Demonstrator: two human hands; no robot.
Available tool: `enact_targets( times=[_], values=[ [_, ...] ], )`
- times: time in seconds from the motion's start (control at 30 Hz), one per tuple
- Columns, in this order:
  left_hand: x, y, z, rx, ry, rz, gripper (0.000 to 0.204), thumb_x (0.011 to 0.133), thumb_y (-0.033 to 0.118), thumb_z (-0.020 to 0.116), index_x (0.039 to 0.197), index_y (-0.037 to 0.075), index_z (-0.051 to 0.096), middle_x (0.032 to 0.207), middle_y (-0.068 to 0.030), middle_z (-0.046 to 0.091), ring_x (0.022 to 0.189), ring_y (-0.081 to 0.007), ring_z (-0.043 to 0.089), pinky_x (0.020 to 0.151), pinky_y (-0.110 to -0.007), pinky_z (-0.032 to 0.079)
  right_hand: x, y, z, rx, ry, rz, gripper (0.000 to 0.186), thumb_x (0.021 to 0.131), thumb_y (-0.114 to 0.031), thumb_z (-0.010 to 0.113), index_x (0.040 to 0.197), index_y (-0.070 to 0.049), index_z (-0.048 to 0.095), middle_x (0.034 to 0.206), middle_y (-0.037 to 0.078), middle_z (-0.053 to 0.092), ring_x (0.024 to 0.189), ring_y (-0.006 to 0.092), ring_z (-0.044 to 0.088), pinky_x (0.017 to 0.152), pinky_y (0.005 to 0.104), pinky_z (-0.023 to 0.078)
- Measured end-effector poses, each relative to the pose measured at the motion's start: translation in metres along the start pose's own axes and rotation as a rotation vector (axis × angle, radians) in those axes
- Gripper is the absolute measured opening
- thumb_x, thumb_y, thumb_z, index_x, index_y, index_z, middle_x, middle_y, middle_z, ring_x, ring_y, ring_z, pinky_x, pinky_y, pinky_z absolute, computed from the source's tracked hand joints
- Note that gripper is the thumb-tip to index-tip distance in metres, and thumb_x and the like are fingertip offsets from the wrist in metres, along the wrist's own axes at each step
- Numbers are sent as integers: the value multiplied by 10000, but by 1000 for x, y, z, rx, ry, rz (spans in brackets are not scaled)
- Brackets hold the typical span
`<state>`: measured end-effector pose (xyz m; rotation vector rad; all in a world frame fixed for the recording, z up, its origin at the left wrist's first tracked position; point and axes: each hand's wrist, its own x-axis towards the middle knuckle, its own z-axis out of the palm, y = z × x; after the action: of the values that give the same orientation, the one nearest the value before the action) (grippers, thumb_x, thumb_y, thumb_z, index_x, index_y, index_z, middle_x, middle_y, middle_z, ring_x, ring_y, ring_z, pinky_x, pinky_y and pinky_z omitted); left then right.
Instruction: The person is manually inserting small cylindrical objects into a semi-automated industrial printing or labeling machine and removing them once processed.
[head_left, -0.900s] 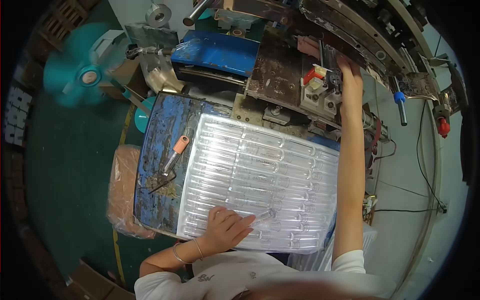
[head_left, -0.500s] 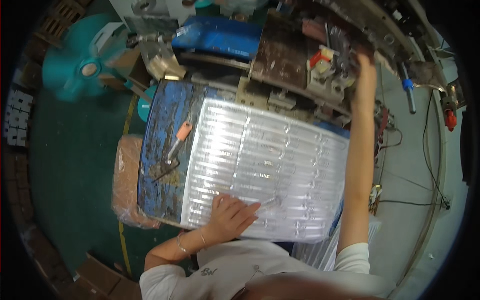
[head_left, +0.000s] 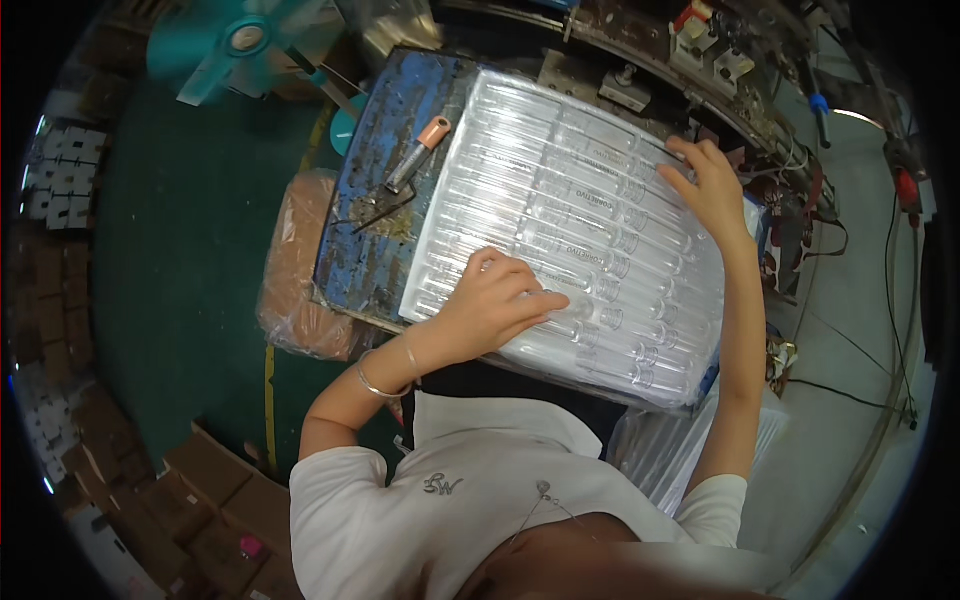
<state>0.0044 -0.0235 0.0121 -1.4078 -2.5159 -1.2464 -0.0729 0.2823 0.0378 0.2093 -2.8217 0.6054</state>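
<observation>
A shallow white tray of clear plastic tubes lies tilted in front of me. The tubes rest side by side in rows, several with dark print. My left hand is over the near left part of the rows, fingers curled round a clear tube whose end shows past the fingertips. At the tray's far right corner is my right hand, fingers apart and holding nothing visible. Its fingertips are at the far edge of the tubes; whether they touch cannot be told.
The tray rests on a worn blue bench, where an orange-handled tool and a hex key lie. Machine fixtures stand beyond. A teal fan, a plastic-wrapped bundle and cardboard boxes are leftward.
My right hand has come back from the machine fixture to the tray's far right corner. My left hand stays over the tubes. The view has shifted, so the tray appears higher.
</observation>
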Motion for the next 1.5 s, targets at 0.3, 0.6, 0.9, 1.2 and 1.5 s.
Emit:
enact_targets(
  times=[0.3,0.6,0.9,1.2,1.5],
  values=[
    [-14,5,16,509,107,-17,343,688,190,659,1027,192,605,968,-29,540,950,-199,483,855,-422,309,28,10,-18,-56,-310,-1,304,737,-323,628,927,-86,628,749,120,617,706,280,600,641,363,457],
    [8,11,-12,315,338,-44,307,733,145,649,1033,105,595,933,-45,560,866,-209,507,801,-346,338,-8,15,-25,308,-17,114,188,817,-246,584,822,-58,594,566,92,579,472,223,570,485,299,438],
    [73,5,-19,309,338,86,315,756,137,629,1064,107,572,938,-37,565,864,-194,515,791,-343,344,17,14,-7,-160,-234,-155,347,754,-415,603,886,-96,642,671,142,623,652,318,609,585,410,473],
    [168,0,-19,392,485,159,406,733,121,632,1128,110,537,981,-43,546,889,-198,504,802,-360,322,-14,19,-58,713,-254,327,329,853,-240,557,1108,-40,502,703,91,648,591,132,617,502,221,458],
    [285,-10,-9,602,638,176,364,773,276,599,1117,167,551,941,-82,528,982,-253,429,842,-414,266,-32,35,-105,1383,-48,301,475,927,-294,374,1331,-63,280,1096,171,555,1023,209,552,670,290,536]
  ],
)
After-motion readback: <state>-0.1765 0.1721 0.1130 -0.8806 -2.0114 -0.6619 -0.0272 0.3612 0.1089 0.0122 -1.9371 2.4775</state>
